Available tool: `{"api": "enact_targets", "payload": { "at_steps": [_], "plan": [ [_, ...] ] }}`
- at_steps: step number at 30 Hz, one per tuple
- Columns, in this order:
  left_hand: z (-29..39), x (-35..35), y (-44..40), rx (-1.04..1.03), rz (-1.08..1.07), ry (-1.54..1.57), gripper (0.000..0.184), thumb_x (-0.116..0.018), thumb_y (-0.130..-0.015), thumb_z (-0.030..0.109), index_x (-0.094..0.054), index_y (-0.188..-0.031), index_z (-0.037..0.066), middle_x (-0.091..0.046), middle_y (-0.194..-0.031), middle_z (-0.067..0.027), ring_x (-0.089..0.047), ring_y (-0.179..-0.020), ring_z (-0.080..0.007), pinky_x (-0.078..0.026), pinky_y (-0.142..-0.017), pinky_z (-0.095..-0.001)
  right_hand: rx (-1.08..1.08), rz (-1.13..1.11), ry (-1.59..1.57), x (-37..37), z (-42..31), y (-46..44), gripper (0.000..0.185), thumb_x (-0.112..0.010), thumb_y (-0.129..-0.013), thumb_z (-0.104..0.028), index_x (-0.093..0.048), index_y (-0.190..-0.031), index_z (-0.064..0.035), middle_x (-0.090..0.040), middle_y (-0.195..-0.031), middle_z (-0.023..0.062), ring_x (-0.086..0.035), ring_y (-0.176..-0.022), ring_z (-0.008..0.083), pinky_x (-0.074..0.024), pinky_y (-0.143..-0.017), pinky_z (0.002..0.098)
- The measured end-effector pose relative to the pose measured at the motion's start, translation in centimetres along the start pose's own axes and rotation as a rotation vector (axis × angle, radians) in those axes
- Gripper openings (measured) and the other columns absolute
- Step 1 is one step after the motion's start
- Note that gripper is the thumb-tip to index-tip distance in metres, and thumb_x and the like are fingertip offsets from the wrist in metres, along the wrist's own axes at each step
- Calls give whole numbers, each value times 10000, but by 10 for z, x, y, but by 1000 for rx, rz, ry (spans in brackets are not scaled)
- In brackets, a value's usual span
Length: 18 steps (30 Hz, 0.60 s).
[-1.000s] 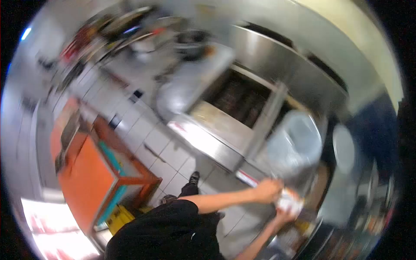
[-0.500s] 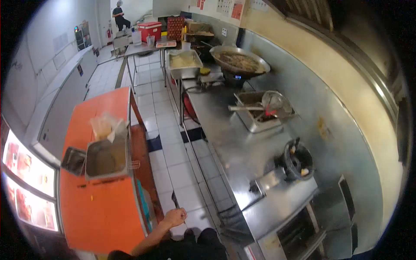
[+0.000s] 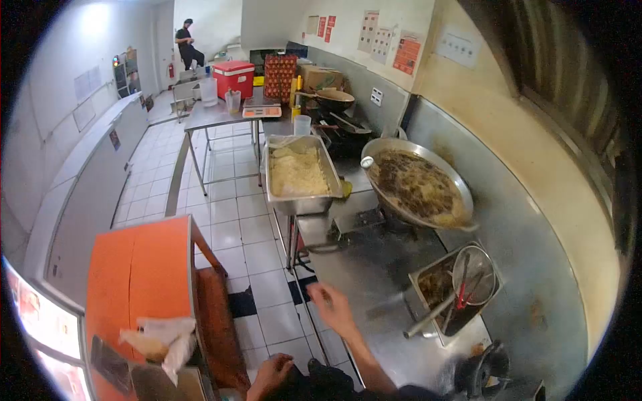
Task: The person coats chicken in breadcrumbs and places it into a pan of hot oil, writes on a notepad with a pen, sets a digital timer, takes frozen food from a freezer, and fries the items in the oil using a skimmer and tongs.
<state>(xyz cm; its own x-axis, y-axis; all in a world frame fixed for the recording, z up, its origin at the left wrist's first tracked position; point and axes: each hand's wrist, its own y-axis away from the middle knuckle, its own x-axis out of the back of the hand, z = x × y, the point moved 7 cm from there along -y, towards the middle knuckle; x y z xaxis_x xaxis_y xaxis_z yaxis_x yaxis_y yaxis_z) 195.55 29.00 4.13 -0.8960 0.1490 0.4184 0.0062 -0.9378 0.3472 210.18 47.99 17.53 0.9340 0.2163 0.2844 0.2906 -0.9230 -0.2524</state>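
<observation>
My right hand (image 3: 331, 306) reaches forward over the front edge of the steel counter (image 3: 374, 274). Its fingers are loosely bent and apart, with nothing visible in them. Lower down, close to my body, my left hand (image 3: 273, 373) is curled closed; whatever it may hold is hidden. Ahead of my right hand a deep steel pan (image 3: 301, 206) contains a pale, crumbly, flour-like coating. To its right, a large wok (image 3: 461, 180) holds bubbling dark oil. Nearer, a strainer (image 3: 471, 274) and red-handled tongs (image 3: 461, 294) lie across a steel tray (image 3: 428, 321).
An orange table (image 3: 154, 267) stands at the left, with a plastic bag (image 3: 164, 341) and metal pans at its near end. Farther off, a steel table (image 3: 200, 119) carries a red cooler (image 3: 233, 79), jugs and a scale (image 3: 262, 111). A person (image 3: 187, 43) is at the back.
My view has moved forward along the counter, bringing the wok and coating pan closer. My right hand has come into view. A dark, narrow object that projected from my left hand no longer shows.
</observation>
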Motion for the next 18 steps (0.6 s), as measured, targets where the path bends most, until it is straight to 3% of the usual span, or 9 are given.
{"api": "enact_targets", "payload": {
  "at_steps": [1,3,7,9,12,15,16,17,18],
  "plan": [
    [-1,22,-21,-1,-18,-1,299,-601,-942,260,-644,-1115,20,-701,-999,-160,-680,-916,-257,-522,-825,-356,25,-78,40,-16,-6,-60,197,-565,-979,-142,-649,-1074,10,-669,-892,50,-603,-792,106,-495,-723,259],
    [-10,89,-61,64,276,119,247,-602,-943,195,-644,-1097,6,-704,-953,-159,-680,-889,-247,-523,-807,-365,199,-91,101,-44,-25,-174,199,-569,-973,-154,-653,-1065,2,-665,-861,55,-608,-776,113,-489,-693,257],
    [-29,197,-160,126,356,337,224,-600,-970,226,-649,-1119,66,-674,-1033,-74,-626,-942,-201,-490,-828,-338,247,-95,361,-97,-9,-411,236,-596,-945,-223,-680,-1027,-19,-666,-821,93,-618,-709,150,-483,-639,282],
    [-46,262,-231,62,390,364,230,-584,-978,234,-645,-1129,71,-673,-1011,-89,-630,-924,-210,-501,-805,-347,378,-54,330,-116,0,-523,294,-590,-929,-295,-678,-1035,-35,-693,-873,160,-650,-699,274,-509,-653,368],
    [-18,391,-334,-37,427,-4,237,-555,-989,238,-641,-1111,53,-667,-958,-81,-636,-855,-220,-511,-768,-351,369,39,466,-122,40,-678,270,-575,-921,-273,-689,-1030,-55,-698,-874,160,-669,-737,293,-520,-668,389],
    [-33,509,-467,-135,343,41,172,-587,-945,127,-653,-1061,18,-707,-908,-129,-676,-853,-213,-522,-759,-342,198,104,673,-85,107,-801,249,-596,-890,-259,-695,-1027,-77,-697,-877,164,-675,-781,323,-527,-695,414],
    [1,549,-496,-143,334,-46,171,-574,-959,162,-651,-1047,37,-702,-906,-113,-668,-844,-210,-522,-738,-350,161,124,727,-63,134,-837,235,-606,-889,-264,-692,-1014,-84,-693,-870,165,-672,-792,321,-525,-700,404],
    [39,584,-533,-158,330,-122,176,-560,-973,197,-649,-1033,57,-697,-904,-96,-660,-835,-207,-522,-717,-358,136,132,710,-40,152,-867,274,-591,-835,-216,-689,-1053,-83,-700,-946,161,-670,-870,351,-522,-780,457],
    [54,614,-570,-172,314,-168,168,-562,-969,180,-645,-1026,46,-697,-910,-99,-661,-836,-207,-522,-705,-352,32,171,888,-17,151,-886,280,-586,-821,-196,-680,-1049,-65,-699,-952,159,-660,-918,358,-513,-834,453]
  ]
}}
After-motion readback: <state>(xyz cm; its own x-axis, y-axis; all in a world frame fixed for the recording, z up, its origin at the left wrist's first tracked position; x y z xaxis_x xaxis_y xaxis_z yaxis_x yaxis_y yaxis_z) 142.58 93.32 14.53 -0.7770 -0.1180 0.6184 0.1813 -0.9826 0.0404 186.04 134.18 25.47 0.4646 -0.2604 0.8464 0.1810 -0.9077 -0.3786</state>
